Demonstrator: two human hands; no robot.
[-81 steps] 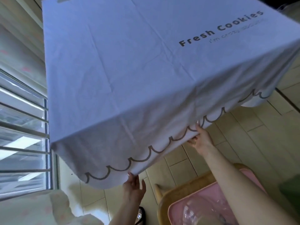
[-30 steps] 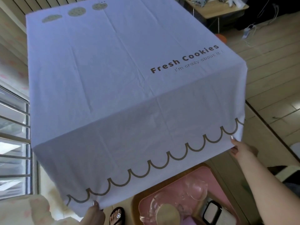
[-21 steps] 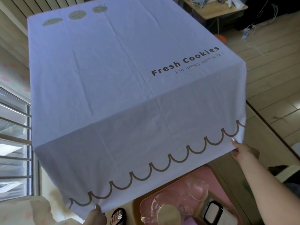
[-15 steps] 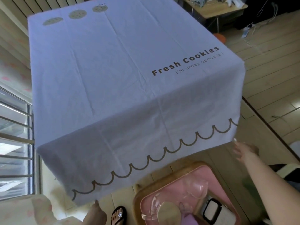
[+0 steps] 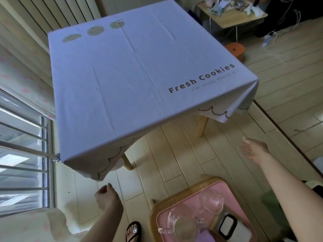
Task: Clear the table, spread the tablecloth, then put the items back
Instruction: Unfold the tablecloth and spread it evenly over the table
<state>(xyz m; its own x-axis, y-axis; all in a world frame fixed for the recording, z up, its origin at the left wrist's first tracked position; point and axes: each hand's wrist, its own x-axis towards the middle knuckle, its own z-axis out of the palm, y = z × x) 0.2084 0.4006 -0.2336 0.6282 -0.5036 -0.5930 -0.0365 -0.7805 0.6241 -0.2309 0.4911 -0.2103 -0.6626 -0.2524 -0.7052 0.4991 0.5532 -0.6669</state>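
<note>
Nothing is held by the left grip (image 5: 108,198); its fingers are loosely curled, just below the near left corner of the tablecloth (image 5: 139,75). The right grip (image 5: 253,151) is stretched flat and empty, apart from the near right corner. The tablecloth is spread over the tabletop, its edges hanging. Nearer, glassware (image 5: 211,201) is seen on a pink stool (image 5: 174,198).

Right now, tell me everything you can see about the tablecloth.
The tablecloth is pale lavender-white fabric, spread flat over the table with faint fold creases. It is printed with three cookies at the far left corner, "Fresh Cookies" near the right edge, and a brown scalloped line on the overhanging hem. The left hand and right hand are clear of it.
</note>
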